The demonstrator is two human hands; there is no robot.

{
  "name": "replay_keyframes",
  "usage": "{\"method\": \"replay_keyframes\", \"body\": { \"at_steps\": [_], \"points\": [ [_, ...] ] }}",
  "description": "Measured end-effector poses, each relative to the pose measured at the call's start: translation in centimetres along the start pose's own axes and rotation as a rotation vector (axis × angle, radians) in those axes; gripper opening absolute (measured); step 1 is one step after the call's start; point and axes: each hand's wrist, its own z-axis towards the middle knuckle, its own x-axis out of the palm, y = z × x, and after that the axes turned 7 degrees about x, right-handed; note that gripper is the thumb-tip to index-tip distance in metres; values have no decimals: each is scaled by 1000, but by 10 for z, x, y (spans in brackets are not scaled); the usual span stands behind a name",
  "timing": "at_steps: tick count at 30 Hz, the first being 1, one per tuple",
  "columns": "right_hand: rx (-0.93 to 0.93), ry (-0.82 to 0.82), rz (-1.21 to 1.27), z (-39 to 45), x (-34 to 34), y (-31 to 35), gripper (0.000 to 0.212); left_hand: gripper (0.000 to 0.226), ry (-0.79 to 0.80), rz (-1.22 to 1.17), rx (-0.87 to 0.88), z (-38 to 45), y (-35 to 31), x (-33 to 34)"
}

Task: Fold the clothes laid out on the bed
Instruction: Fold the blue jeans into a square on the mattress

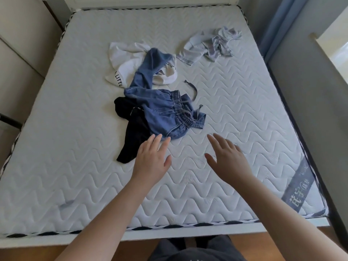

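Blue denim trousers (162, 112) with an elastic waistband and grey drawstring lie crumpled in the middle of the quilted mattress (235, 113). A black garment (133, 134) lies partly under them on the left. Behind them, one trouser leg lies across a white garment (124, 61) with black lettering. A pale blue shirt (209, 46) is bunched at the far right. My left hand (152, 157) hovers open, fingertips at the trousers' near edge. My right hand (227, 157) is open over bare mattress to the right, holding nothing.
The mattress has a grey label strip (295, 187) at its near right corner. A wall and cupboard fronts (20, 53) stand on the left, a blue curtain (276, 25) and a window ledge (331, 53) on the right. Wooden floor (113, 249) shows at the bed's foot.
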Motion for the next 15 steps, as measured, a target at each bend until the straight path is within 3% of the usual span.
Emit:
{"method": "replay_keyframes", "body": {
  "at_steps": [9,15],
  "points": [
    [-47,137,65,116,62,-25,68,58,34,20,-63,85,-4,62],
    [-55,236,73,199,132,-39,69,60,111,29,-1,145,11,128]
  ]
}}
